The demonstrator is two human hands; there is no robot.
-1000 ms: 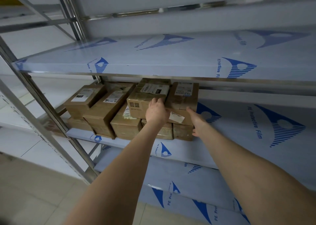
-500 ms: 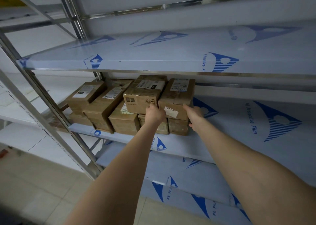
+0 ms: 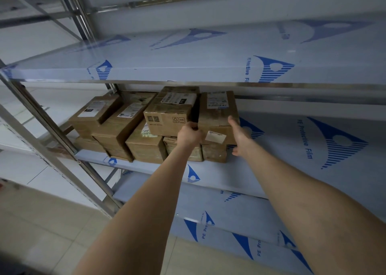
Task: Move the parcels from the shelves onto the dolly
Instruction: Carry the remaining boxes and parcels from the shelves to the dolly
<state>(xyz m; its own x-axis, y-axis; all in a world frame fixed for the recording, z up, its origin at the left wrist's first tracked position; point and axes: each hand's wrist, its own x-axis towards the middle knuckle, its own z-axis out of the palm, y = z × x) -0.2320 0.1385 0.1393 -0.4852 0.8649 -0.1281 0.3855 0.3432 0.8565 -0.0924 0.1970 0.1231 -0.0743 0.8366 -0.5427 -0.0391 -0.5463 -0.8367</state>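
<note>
Right top parcel (image 3: 217, 116): sitting on the middle shelf (image 3: 292, 170), just at 1 o'clock of the view's centre, resting on two lower parcels (image 3: 214, 152); a white label is showing on its top and a smaller one on its near face.
Left hand (image 3: 189, 137): reaching in at the parcel's 8 o'clock corner, its fingers curling round the near left edge and going into the dark gap beside it.
Right hand (image 3: 240, 138): lying against the parcel's 3 o'clock side, fingers straight and pointing towards 11 o'clock, thumb hanging down; it is pressing flat, not pinching.
Printed carton (image 3: 169, 118): standing at 9 o'clock of the held parcel, a narrow gap apart, also lying on the lower layer.
Other parcels: a long one (image 3: 123, 124) and a shorter one (image 3: 94, 116) are lying further out at 9 o'clock, both with labels facing up.
Upper shelf (image 3: 188, 61): running across at 12 o'clock, wearing blue-printed protective film.
Steel upright (image 3: 48, 132): slanting down from 10 o'clock towards 7 o'clock.
Floor (image 3: 52, 233): pale tiles showing at 7 o'clock.
</note>
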